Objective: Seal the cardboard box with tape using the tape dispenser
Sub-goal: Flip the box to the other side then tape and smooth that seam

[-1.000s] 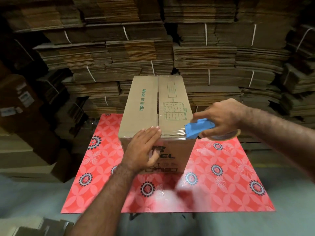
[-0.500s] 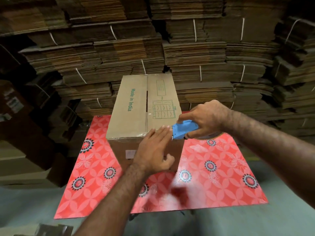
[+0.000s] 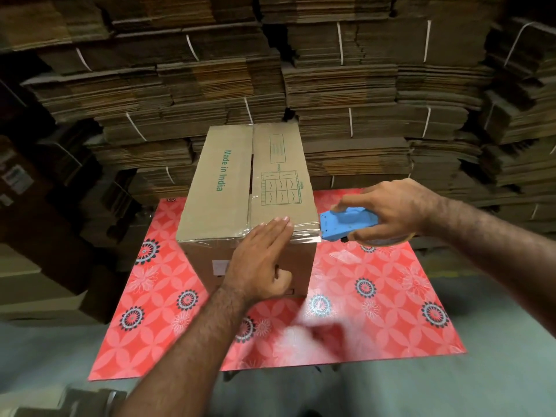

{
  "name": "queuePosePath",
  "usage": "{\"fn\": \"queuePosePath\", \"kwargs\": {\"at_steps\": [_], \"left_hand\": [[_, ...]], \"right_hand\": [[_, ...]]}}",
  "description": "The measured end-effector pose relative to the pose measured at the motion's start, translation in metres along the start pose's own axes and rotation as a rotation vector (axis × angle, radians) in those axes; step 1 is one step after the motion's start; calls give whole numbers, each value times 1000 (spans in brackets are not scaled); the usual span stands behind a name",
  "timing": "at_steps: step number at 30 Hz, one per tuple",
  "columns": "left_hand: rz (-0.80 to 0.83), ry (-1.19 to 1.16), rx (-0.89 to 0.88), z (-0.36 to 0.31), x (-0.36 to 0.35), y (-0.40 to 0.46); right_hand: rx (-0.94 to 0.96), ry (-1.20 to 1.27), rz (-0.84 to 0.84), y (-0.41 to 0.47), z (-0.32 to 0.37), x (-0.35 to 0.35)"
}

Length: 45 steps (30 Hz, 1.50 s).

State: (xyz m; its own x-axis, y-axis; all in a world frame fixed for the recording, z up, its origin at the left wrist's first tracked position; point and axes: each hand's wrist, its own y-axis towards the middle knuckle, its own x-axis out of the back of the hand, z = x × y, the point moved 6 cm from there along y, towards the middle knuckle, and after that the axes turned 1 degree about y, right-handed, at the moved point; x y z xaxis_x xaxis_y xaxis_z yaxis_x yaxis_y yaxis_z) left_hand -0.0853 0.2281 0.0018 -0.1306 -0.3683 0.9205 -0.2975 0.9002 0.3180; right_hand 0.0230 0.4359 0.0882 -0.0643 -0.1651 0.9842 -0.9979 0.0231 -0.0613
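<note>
A: Biggest first. Background?
B: Strapped stacks of flattened cardboard [image 3: 346,85] fill the wall behind the cardboard box [image 3: 240,182]. Under the box is a red floral mat [image 3: 376,296], on grey floor.

A: The box itself?
B: Upright on the mat's far half, top flaps shut, centre seam running away from the camera. "Made in India" printed on the left flap, a green diagram on the right one.

A: Any tape?
B: Clear tape [image 3: 304,233] runs along the box's near top edge and stretches off its near right corner to the dispenser.

A: Left hand?
B: Left hand [image 3: 258,260] is flat and spread, holding nothing. Fingers lie over the box's near top edge, pressing on the tape; palm and thumb are against the near face.

A: Right hand?
B: Right hand [image 3: 394,212] is just right of the box's near right corner, wrapped tight around the blue tape dispenser [image 3: 346,224].

A: Dispenser position?
B: Nose points at the box corner, almost touching it. The tape roll is mostly hidden under the hand.
</note>
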Motion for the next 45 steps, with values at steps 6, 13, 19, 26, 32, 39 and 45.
{"fn": "queuePosePath", "kwargs": {"at_steps": [6,13,19,26,32,39,45], "left_hand": [[-15,35,56,-7,1,5],[4,45,56,-56,1,35],[95,78,7,-57,-19,34],[120,94,-6,-58,-19,31],[116,81,31,-56,-10,32],[247,360,-71,-65,-6,48],[295,431,-61,-61,-12,43]], "right_hand": [[-53,-68,-6,-15,-8,-10],[-51,-19,-78,-6,1,-32],[-64,7,-120,-13,-6,-38],[-136,184,-68,-36,-20,-49],[-151,68,-29,-25,-4,-46],[-171,4,-46,-5,10,-54],[-293,5,123,-30,-1,-133]]}}
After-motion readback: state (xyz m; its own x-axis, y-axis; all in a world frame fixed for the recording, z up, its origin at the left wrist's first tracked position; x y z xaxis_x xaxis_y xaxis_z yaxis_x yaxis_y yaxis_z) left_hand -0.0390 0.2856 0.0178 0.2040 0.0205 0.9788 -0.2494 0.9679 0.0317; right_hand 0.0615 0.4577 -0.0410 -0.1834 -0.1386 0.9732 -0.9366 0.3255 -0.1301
